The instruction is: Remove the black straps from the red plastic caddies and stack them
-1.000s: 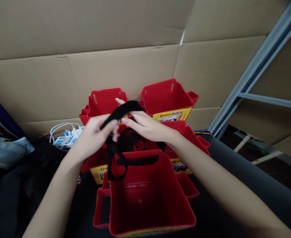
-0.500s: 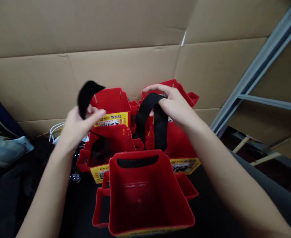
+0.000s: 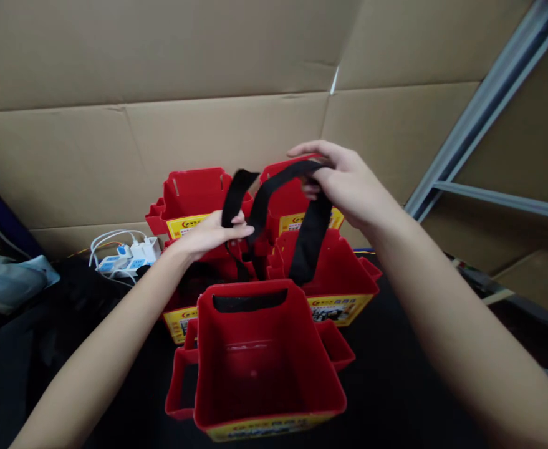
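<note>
A black fabric strap runs through the far wall of the nearest red plastic bin and rises in two ends. My right hand pinches one end high above the bins, fingers curled over the strap. My left hand grips the other end lower down, to the left, with the strap's tip sticking up above my thumb. Both hands hover over the group of red bins, apart from each other.
Several more red bins with yellow labels stand behind the nearest one on a black surface. A cardboard wall closes the back. A white power strip with cables lies at the left. A grey metal shelf frame slants at the right.
A second ago both hands met on the strap at the centre. They pulled apart, and now my left hand has come back inward and lower while my right hand stays raised.
</note>
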`<action>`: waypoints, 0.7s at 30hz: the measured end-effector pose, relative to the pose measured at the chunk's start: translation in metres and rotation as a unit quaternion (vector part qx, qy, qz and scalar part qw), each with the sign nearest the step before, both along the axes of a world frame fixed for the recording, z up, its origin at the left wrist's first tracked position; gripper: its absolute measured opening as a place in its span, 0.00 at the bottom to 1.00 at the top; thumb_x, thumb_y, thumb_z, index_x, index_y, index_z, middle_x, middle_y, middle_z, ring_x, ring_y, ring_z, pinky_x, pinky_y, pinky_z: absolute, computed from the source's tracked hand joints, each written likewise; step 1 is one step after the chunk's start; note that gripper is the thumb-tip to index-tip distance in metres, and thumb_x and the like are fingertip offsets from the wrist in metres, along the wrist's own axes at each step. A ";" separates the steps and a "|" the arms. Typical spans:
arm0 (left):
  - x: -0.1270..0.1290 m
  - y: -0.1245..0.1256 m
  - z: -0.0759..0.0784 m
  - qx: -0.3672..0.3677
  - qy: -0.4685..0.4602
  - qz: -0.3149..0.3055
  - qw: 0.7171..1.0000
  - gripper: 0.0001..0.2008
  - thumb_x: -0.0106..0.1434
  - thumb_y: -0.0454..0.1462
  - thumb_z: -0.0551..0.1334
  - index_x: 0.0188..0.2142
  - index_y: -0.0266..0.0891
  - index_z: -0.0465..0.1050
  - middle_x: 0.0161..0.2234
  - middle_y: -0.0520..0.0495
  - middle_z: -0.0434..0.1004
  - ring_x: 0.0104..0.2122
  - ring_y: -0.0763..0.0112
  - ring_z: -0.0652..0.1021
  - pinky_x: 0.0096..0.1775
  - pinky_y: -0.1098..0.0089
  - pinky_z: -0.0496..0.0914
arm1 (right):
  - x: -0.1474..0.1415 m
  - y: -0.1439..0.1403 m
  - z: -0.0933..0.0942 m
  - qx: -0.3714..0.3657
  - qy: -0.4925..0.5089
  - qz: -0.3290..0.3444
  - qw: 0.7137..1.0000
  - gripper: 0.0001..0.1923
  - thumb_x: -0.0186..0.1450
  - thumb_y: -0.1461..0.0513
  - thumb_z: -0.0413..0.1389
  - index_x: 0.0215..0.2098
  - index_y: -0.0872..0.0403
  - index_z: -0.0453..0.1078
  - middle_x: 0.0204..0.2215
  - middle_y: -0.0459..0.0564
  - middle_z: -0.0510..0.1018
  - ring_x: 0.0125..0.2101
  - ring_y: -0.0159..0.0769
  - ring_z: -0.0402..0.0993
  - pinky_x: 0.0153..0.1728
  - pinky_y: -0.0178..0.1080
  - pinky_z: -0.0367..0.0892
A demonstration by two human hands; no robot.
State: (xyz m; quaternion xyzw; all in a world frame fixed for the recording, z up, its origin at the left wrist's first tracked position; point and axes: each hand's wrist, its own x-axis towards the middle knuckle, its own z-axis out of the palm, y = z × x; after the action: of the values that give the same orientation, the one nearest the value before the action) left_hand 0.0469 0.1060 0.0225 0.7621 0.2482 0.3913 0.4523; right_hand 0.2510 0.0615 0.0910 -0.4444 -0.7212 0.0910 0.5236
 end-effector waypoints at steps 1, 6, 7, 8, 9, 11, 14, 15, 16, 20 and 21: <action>-0.005 0.001 0.005 -0.002 -0.052 0.022 0.998 0.16 0.51 0.37 0.65 0.23 0.38 0.54 0.23 0.56 0.59 0.24 0.79 0.67 0.27 0.76 0.61 | 0.007 0.001 -0.002 -0.002 -0.050 -0.037 0.998 0.16 0.57 0.68 0.48 0.43 0.54 0.67 0.26 0.46 0.70 0.25 0.30 0.67 0.28 0.36 0.65; -0.025 -0.002 0.037 -0.003 -0.271 0.062 0.961 0.19 0.50 0.34 0.65 0.21 0.39 0.50 0.21 0.56 0.58 0.23 0.79 0.67 0.27 0.76 0.64 | 0.028 -0.002 -0.023 -0.063 -0.242 -0.100 0.963 0.21 0.58 0.57 0.54 0.49 0.54 0.64 0.37 0.52 0.74 0.36 0.41 0.71 0.38 0.45 0.67; -0.026 -0.003 0.042 0.000 -0.283 0.058 0.957 0.18 0.51 0.34 0.64 0.21 0.39 0.50 0.21 0.56 0.58 0.22 0.78 0.68 0.27 0.76 0.65 | 0.028 -0.004 -0.029 -0.062 -0.254 -0.091 0.961 0.24 0.57 0.56 0.55 0.51 0.54 0.62 0.40 0.53 0.73 0.39 0.42 0.71 0.40 0.45 0.67; -0.027 -0.004 0.046 0.001 -0.287 0.056 0.956 0.17 0.52 0.34 0.64 0.21 0.40 0.51 0.21 0.55 0.59 0.22 0.78 0.68 0.27 0.75 0.65 | 0.027 -0.007 -0.036 -0.061 -0.264 -0.086 0.959 0.26 0.57 0.54 0.55 0.51 0.55 0.61 0.42 0.54 0.73 0.41 0.43 0.70 0.41 0.44 0.66; -0.026 -0.005 0.048 0.000 -0.287 0.058 0.956 0.17 0.53 0.33 0.63 0.22 0.40 0.51 0.21 0.55 0.59 0.21 0.79 0.67 0.26 0.75 0.65 | 0.026 -0.010 -0.043 -0.064 -0.275 -0.086 0.955 0.26 0.57 0.53 0.55 0.51 0.56 0.60 0.43 0.56 0.72 0.42 0.44 0.70 0.42 0.44 0.66; -0.024 -0.005 0.049 -0.003 -0.285 0.073 0.956 0.15 0.54 0.33 0.62 0.23 0.40 0.52 0.21 0.56 0.58 0.19 0.80 0.65 0.22 0.77 0.63 | 0.024 -0.018 -0.056 -0.089 -0.304 -0.104 0.943 0.26 0.58 0.51 0.53 0.49 0.58 0.61 0.40 0.57 0.73 0.40 0.45 0.71 0.40 0.44 0.67; -0.021 -0.002 0.045 -0.018 -0.273 0.095 0.957 0.15 0.53 0.32 0.63 0.23 0.39 0.53 0.20 0.56 0.57 0.17 0.82 0.63 0.18 0.79 0.59 | 0.019 -0.030 -0.068 -0.135 -0.356 -0.110 0.918 0.25 0.59 0.49 0.52 0.49 0.55 0.63 0.36 0.55 0.75 0.36 0.45 0.72 0.36 0.44 0.67; -0.019 -0.001 0.043 -0.027 -0.266 0.096 0.959 0.15 0.53 0.32 0.63 0.23 0.39 0.53 0.20 0.56 0.57 0.17 0.82 0.63 0.18 0.79 0.58 | 0.018 -0.034 -0.070 -0.149 -0.366 -0.094 0.914 0.25 0.59 0.49 0.52 0.50 0.54 0.63 0.34 0.53 0.75 0.35 0.44 0.72 0.35 0.43 0.67; -0.017 0.000 0.042 -0.037 -0.259 0.095 0.960 0.16 0.52 0.32 0.63 0.23 0.39 0.53 0.20 0.57 0.57 0.17 0.82 0.63 0.18 0.79 0.59 | 0.015 -0.036 -0.070 -0.162 -0.370 -0.071 0.912 0.24 0.60 0.50 0.52 0.50 0.52 0.63 0.33 0.52 0.75 0.34 0.42 0.73 0.34 0.42 0.67; -0.006 -0.005 0.037 -0.076 -0.229 0.094 0.966 0.17 0.52 0.34 0.64 0.23 0.39 0.52 0.19 0.57 0.58 0.17 0.81 0.66 0.19 0.78 0.62 | 0.004 -0.040 -0.064 -0.153 -0.358 -0.014 0.921 0.20 0.60 0.53 0.53 0.49 0.51 0.66 0.41 0.52 0.75 0.42 0.42 0.71 0.41 0.42 0.66; -0.004 -0.006 0.036 -0.083 -0.225 0.094 0.966 0.17 0.52 0.34 0.64 0.23 0.39 0.51 0.19 0.56 0.58 0.18 0.80 0.67 0.20 0.78 0.63 | 0.000 -0.040 -0.062 -0.117 -0.350 -0.023 0.929 0.19 0.60 0.54 0.53 0.48 0.52 0.66 0.44 0.53 0.73 0.46 0.43 0.69 0.46 0.43 0.64</action>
State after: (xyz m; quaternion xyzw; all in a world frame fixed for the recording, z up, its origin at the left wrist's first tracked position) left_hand 0.0433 0.0997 0.0586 0.5874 0.2420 0.5717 0.5191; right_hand 0.2513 0.0219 0.0291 -0.5225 -0.8326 0.0014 0.1838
